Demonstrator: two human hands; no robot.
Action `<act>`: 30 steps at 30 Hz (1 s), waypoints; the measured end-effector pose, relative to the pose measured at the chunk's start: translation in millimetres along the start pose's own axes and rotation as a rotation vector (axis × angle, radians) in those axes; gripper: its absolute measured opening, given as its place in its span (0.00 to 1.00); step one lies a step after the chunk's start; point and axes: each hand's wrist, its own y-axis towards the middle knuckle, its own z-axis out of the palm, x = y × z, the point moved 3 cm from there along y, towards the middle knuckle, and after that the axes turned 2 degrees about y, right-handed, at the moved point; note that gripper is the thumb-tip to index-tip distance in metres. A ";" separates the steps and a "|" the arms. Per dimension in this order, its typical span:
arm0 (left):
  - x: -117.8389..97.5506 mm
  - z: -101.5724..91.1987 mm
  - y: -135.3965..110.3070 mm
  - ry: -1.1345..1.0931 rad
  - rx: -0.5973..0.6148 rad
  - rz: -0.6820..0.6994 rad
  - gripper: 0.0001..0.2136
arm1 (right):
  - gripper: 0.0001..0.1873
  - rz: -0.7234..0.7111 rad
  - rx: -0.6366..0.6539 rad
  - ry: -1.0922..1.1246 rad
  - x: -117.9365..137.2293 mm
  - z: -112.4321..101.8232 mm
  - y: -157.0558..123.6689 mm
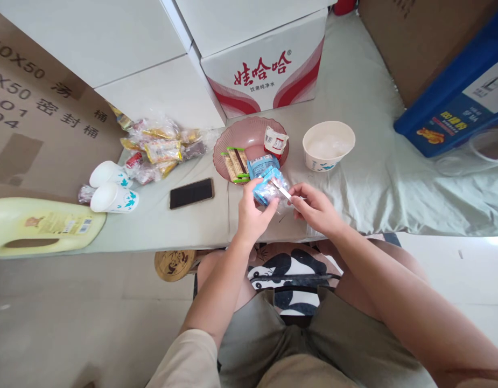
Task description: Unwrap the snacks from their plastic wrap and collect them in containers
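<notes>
My left hand (254, 211) is closed around a small blue snack packet in clear wrapping (267, 186), held just above the table's near edge. My right hand (316, 207) pinches the packet's clear wrapper edge at its right side. Right behind the packet stands a pink glass plate (243, 134) with several wrapped snacks on it: green-edged bars (236, 164), a blue packet (261, 163) and a red and white packet (275, 141).
A white paper bowl (328, 145) stands right of the plate. A black phone (191, 193) lies to the left, beyond it two tipped paper cups (113, 189), a heap of wrapped snacks (162, 146) and a yellow jug (39, 224). Cartons (265, 59) line the back.
</notes>
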 end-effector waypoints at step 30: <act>12.0 -9.5 5.3 -0.232 -0.209 -0.146 0.30 | 0.09 -0.061 0.013 -0.214 3.2 -2.5 -0.2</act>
